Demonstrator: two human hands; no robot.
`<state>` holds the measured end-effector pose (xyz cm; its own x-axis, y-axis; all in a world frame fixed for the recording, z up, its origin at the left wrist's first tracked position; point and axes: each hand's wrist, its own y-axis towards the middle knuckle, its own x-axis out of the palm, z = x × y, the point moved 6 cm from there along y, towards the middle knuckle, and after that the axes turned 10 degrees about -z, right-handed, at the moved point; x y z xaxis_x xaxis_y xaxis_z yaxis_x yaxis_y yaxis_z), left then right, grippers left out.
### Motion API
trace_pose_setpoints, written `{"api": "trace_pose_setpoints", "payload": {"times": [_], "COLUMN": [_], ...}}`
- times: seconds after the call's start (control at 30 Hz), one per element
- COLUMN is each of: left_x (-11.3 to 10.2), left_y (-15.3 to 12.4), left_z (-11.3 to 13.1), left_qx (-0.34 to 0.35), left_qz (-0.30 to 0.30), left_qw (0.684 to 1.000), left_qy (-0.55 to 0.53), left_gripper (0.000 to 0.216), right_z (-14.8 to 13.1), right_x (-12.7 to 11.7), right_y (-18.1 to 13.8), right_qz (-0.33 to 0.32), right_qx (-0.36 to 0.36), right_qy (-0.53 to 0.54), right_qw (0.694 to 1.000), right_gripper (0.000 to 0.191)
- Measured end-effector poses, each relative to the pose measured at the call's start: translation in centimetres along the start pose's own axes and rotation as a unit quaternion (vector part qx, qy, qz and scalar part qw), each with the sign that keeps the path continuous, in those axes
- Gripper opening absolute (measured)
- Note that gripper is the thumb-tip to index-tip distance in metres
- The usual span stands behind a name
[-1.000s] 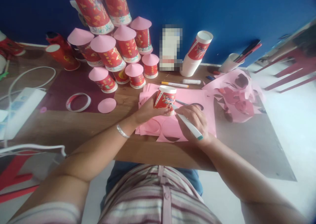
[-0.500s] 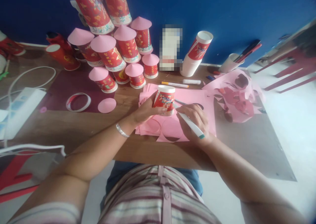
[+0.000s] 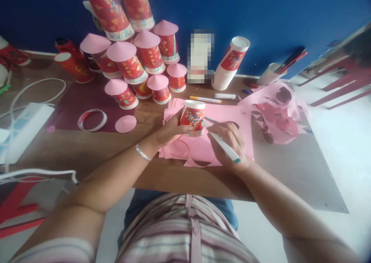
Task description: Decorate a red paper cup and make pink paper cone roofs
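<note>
Left hand [image 3: 171, 131] wraps the red cup [image 3: 193, 118] from its left side, thumb across the front; cup near upright over pink sheets [image 3: 245, 118]. Right hand [image 3: 232, 139] pinches a white marker [image 3: 225, 147], front end by cup's lower right, contact unclear. Versus 1 s ago: cup turned slightly, figure art more camera-facing; marker's green end a touch right.

The left hand [image 3: 171, 131] grips a red cup [image 3: 191, 116] above pink paper [image 3: 245, 120] on the desk [image 3: 145, 178]. The right hand [image 3: 230, 137] holds a pen [image 3: 225, 146], its tip end at the cup's side; whether it touches is unclear. Scissors [image 3: 212, 120] lie behind that hand. Cone-topped cups [image 3: 121, 51] stand to the left, paper scraps [image 3: 285, 126] lie right, and stacked cups [image 3: 227, 76] stand near the wall [image 3: 275, 16].
</note>
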<state>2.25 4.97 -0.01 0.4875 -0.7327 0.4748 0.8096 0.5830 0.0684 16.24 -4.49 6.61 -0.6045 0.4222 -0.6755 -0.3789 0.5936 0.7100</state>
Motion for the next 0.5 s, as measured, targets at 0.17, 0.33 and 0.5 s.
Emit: {"api": "trace_pose_setpoints", "payload": {"times": [0.17, 0.33, 0.5], "left_x": [0.04, -0.15, -0.28], "left_y": [0.04, 0.13, 0.07], "left_z": [0.07, -0.12, -0.26], "left_qx": [-0.001, 0.000, 0.000], "left_qz": [-0.002, 0.001, 0.000], "left_qw": [1.000, 1.000, 1.000], "left_qy": [-0.007, -0.006, -0.009], "left_gripper": [0.054, 0.053, 0.050], "right_z": [0.00, -0.06, 0.05], "right_x": [-0.02, -0.08, -0.29], "right_y": [0.01, 0.02, -0.18], "right_qz": [-0.001, 0.004, 0.016], "right_qx": [0.000, 0.000, 0.010], "right_qy": [-0.001, 0.000, 0.011], "right_qw": [1.000, 1.000, 1.000], "right_gripper": [0.032, 0.030, 0.033]}}
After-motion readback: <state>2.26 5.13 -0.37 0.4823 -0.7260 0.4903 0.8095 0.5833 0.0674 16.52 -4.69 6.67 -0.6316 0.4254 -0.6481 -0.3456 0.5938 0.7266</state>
